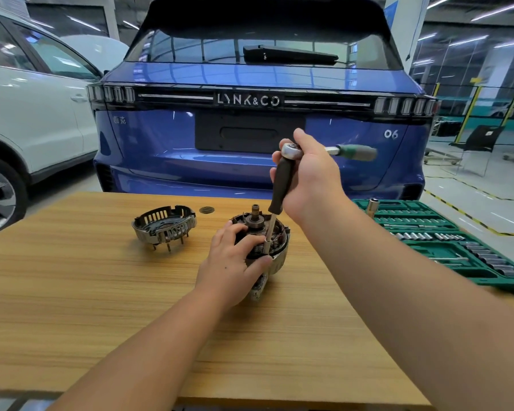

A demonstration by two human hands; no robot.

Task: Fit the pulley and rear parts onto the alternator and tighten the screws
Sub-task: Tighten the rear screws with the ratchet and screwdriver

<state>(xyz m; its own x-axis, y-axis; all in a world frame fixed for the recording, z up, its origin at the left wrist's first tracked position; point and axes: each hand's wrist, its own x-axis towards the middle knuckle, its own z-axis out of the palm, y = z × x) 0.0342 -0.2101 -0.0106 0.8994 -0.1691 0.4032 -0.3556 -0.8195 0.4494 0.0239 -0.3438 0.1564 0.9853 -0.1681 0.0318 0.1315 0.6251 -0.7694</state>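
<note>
Alternator (260, 241) is standing on the wooden table (72, 292), shaft end up, slightly right of centre in the head view. Left hand (235, 265) is gripping its near-left flank, fingers curling over the top rim and the thumb pressing against the side just below the tool's shaft. Right hand (306, 176) is wrapping around the head of a ratchet (291, 151), whose green handle is pointing right; a black-handled extension (279, 191) is hanging down from it, slightly tilted, its slim metal tip touching the alternator's rim between the left fingers. Rear housing (163, 225) is lying apart to the left. Green socket tray (445, 241) is sitting at the table's right edge.
</note>
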